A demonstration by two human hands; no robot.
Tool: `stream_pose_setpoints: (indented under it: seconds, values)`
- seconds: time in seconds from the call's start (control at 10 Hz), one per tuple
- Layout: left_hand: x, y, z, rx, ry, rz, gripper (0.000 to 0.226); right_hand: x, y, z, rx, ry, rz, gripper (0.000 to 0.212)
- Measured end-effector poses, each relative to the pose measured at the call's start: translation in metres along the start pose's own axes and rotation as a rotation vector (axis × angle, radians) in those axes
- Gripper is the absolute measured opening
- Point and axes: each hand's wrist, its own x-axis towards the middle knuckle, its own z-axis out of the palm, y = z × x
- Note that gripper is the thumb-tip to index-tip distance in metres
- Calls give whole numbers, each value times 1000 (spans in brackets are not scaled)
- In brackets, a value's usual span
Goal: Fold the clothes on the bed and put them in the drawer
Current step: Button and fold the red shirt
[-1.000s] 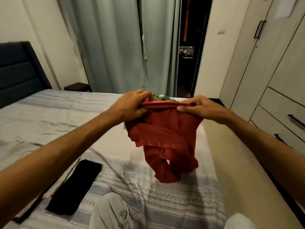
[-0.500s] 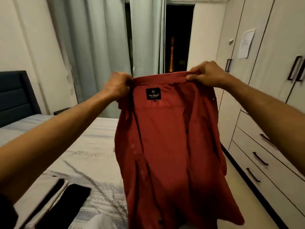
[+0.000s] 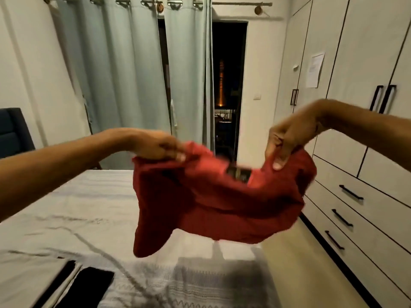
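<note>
Pinching the top edge of a red woven cotton shirt [image 3: 222, 203], the left hand [image 3: 155, 145] holds one corner at centre frame while the right hand [image 3: 287, 138], higher and further right, nips the other corner between thumb and fingers. That grip is narrow at both ends; between them the collar with its dark label [image 3: 238, 173] sags. The shirt hangs blurred in mid-air above the grey patterned bed [image 3: 93, 207], touching nothing, its lower part bunched. A flat black folded garment [image 3: 89, 287] lies at lower left. The white drawers with black handles [image 3: 355, 210] at lower right appear closed. Such shallow pinches could slip during a shake, and the bunched cloth may land creased, spoiling the fold.
</note>
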Motion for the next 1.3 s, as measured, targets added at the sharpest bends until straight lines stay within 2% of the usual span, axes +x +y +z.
stream_pose_setpoints:
  seconds: [0.1, 0.2, 0.3, 0.4, 0.5, 0.6, 0.7, 0.8, 0.9, 1.0, 1.1, 1.2, 1.3]
  values:
    - [-23, 0, 12, -284, -198, -128, 30, -8, 33, -2, 109, 205, 99, 42]
    - [-31, -19, -5, -565, 151, -109, 26, -35, 56, -15, 104, 513, 34, 29]
    - [-35, -37, -20, -605, 345, -95, 28, -45, 63, -25, 71, 885, -45, 19]
    - [-24, -49, -29, -627, 516, -117, 24, -42, 67, -35, 261, 1197, -150, 40]
    - [3, -67, -7, -597, 563, -285, 17, -8, 64, -29, 380, 1126, -24, 45]
    - [37, -98, 49, -445, 420, -503, 33, 56, 77, -4, 273, 899, 205, 47]
    - [61, -127, 123, -440, 271, -569, 36, 136, 99, 34, 256, 741, 246, 33]
    - [85, -169, 217, -462, 283, -659, 31, 238, 136, 81, 285, 721, 242, 24]
    - [109, -211, 303, -506, 325, -771, 30, 329, 171, 125, 334, 791, 279, 17]
    - [133, -252, 362, -547, 403, -863, 32, 404, 200, 145, 349, 875, 346, 32]
    - [164, -289, 395, -485, 560, -922, 36, 469, 214, 157, 351, 1072, 368, 34]
    - [174, -281, 427, -526, 643, -788, 29, 507, 204, 202, 402, 1064, 157, 15]
    - [161, -240, 484, -635, 551, -600, 16, 516, 200, 286, 341, 740, -21, 28]
